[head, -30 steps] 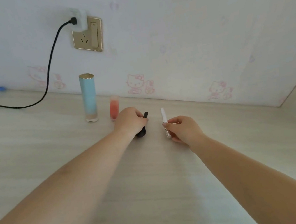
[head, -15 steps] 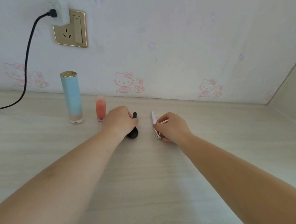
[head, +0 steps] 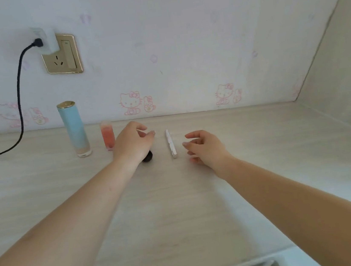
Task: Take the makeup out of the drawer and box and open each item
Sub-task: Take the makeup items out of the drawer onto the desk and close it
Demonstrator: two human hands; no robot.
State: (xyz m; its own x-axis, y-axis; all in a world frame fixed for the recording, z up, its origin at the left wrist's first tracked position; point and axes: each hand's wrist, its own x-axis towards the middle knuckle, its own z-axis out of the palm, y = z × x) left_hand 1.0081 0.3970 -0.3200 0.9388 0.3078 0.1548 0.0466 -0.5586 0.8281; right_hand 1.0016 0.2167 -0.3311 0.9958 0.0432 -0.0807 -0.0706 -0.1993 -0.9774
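The left hand (head: pixel 131 144) hangs over a black makeup item (head: pixel 147 157) on the table (head: pixel 179 199), fingers loosely curled, holding nothing. The right hand (head: pixel 205 147), relaxed and empty, rests just right of a white pen-like stick (head: pixel 170 143). A blue bottle (head: pixel 73 128) and pink tube (head: pixel 108 137) stand far left.

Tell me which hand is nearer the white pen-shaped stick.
Right. The right hand lies open just right of the white stick, not touching; the left hand sits farther left, over the black item.

Both hands hover open, left hand (head: pixel 132 142) over black item (head: pixel 147 157), right hand (head: pixel 205 147) beside white pen (head: pixel 170 143).
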